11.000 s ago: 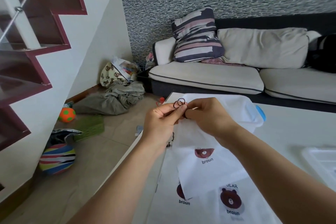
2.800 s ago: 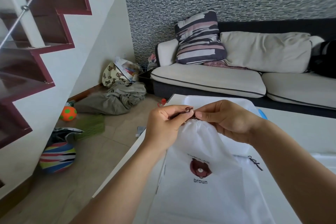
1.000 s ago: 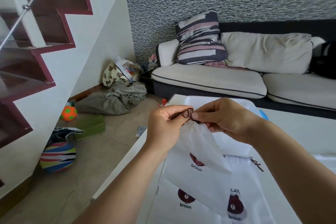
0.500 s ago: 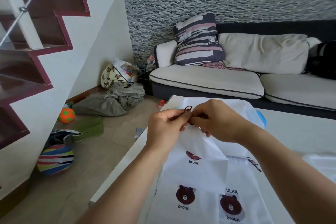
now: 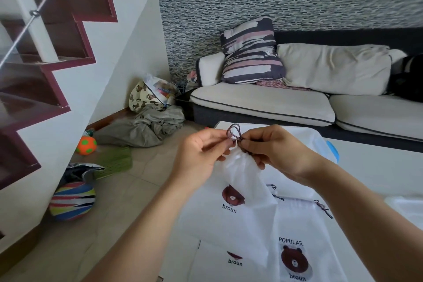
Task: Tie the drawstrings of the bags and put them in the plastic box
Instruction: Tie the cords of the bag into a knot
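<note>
Both hands meet at frame centre, lifted above the white desk (image 5: 377, 167). Left hand (image 5: 201, 158) has fingers curled, pinching the dark drawstring (image 5: 233, 133) at the gathered neck of a white bag (image 5: 242, 188); right hand (image 5: 274, 149) pinches the same cord from the other side, fingertips nearly touching the left's. A small cord loop sticks up between them. The held bag hangs down from the hands, bear print and "broun" text facing the camera, its lower part over other bags on the desk. One flat bag (image 5: 229, 261) lies lower centre, another (image 5: 297, 247) with "POPULAR" print lower right, its drawstring knotted at the top. Plastic box (image 5: 320, 142) with blue clip sits behind the right hand, partly hidden. Sofa (image 5: 274, 103) upper right, stairs (image 5: 45, 52) upper left, balls on the floor at left.
</note>
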Demonstrator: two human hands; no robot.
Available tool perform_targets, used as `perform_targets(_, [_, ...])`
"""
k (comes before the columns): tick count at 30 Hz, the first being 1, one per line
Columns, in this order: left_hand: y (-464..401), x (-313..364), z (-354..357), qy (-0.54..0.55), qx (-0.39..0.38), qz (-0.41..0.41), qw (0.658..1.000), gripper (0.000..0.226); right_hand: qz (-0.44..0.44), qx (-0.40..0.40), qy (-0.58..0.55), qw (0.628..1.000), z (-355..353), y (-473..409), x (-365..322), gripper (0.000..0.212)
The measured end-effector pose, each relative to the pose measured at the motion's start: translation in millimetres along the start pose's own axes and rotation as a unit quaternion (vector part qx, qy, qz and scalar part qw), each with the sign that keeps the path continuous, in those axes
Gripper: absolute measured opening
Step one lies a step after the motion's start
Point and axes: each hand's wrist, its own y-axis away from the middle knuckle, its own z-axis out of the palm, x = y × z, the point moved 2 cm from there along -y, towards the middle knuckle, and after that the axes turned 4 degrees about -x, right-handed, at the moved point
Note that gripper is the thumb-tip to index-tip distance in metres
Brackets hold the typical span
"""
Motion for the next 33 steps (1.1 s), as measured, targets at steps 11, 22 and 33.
perform_targets(11, [5, 2, 17, -0.110, 0.023, -0.005, 0.994, 0.027, 0.015, 0.061, 0.177, 0.982, -3, 0, -3, 0.024])
perform_targets(22, [9, -2, 18, 0.023, 0.017, -0.068, 0.997, 0.009, 0.037, 0.042, 0.221, 0.974, -4, 3, -9, 0.030])
perform_targets(33, [12, 5, 36, 0.225, -0.037, -0.231, 0.946, 0.024, 0.041, 0.079, 0.275, 0.957, -3, 0, -8, 0.043])
